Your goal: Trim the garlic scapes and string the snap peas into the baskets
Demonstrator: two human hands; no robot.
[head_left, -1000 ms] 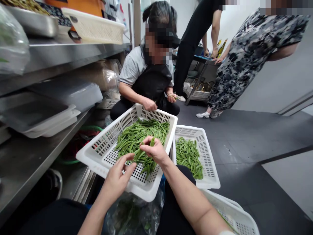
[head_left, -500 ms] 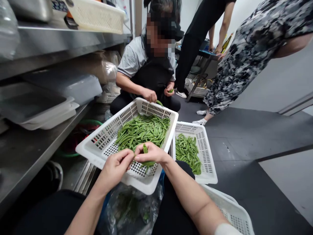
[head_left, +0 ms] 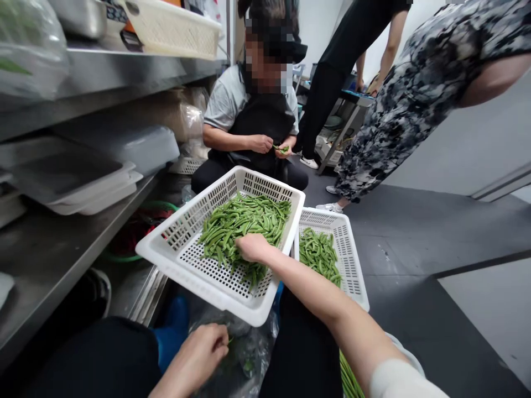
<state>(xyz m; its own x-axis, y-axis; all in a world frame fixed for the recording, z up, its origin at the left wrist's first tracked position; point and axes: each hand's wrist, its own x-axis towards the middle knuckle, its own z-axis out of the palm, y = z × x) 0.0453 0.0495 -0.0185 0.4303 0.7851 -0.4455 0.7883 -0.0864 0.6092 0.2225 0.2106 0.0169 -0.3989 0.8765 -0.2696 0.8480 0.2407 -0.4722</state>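
Green pods [head_left: 244,218] are heaped in a white slotted basket [head_left: 178,271] in front of me. My right hand [head_left: 252,247] reaches onto the near side of the heap, its fingers bent down among the pods; what it grips, if anything, is hidden. Lower down, outside the basket, my left hand [head_left: 204,348] hovers over a clear plastic bag [head_left: 251,354] between my knees. Its fingers are curled together, with a tiny green bit at the tips. A second white basket [head_left: 352,260] with more pods stands to the right.
A person [head_left: 249,116] squats beyond the basket, holding pods. Two other people stand at the back right near a table [head_left: 352,99]. Metal shelves [head_left: 83,232] with plastic trays [head_left: 70,177] run along the left. Long green stalks [head_left: 349,378] lie at the lower right.
My hands were together over the basket with a pod. Now they are apart: the right has gone into the heap, the left down over the bag. The squatting person's hands have come together.
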